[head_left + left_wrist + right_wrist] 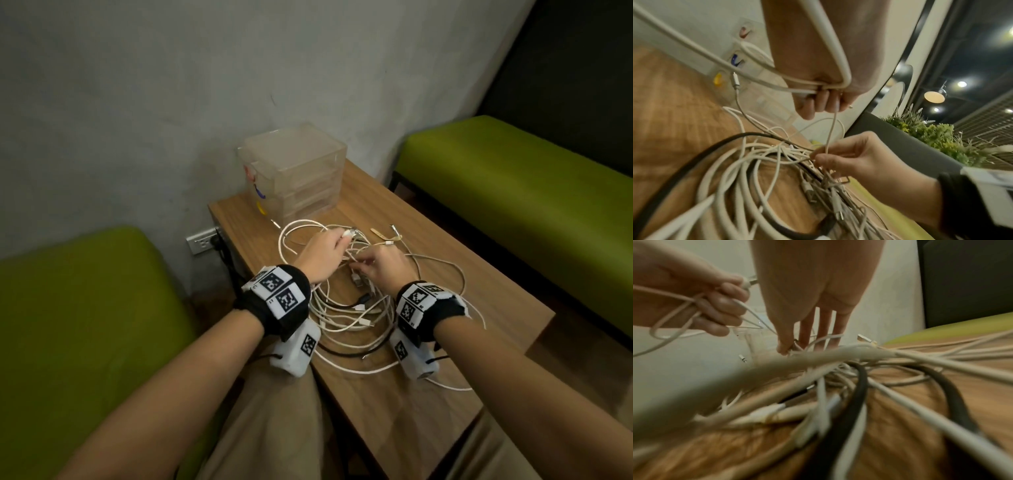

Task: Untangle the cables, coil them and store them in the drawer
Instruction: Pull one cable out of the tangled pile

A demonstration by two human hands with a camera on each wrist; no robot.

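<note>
A tangle of white cables (356,308) with one black cable (349,353) lies on the wooden table (428,394). My left hand (337,243) grips a white cable near its plug end, fingers curled round it (818,100), lifted a little over the far side of the pile. Just right of it, my right hand (364,265) pinches a thin white strand (830,129) between thumb and forefinger at the knot's middle (785,348). That strand runs taut up to the left hand (715,305). A clear plastic drawer unit (294,171), its drawers closed, stands behind the cables.
The drawer fronts carry red, blue and yellow handles (735,60). Green benches flank the table at the left (85,325) and right (513,192). A wall socket (202,241) sits low on the left. A small wooden stick (380,234) lies beyond the pile.
</note>
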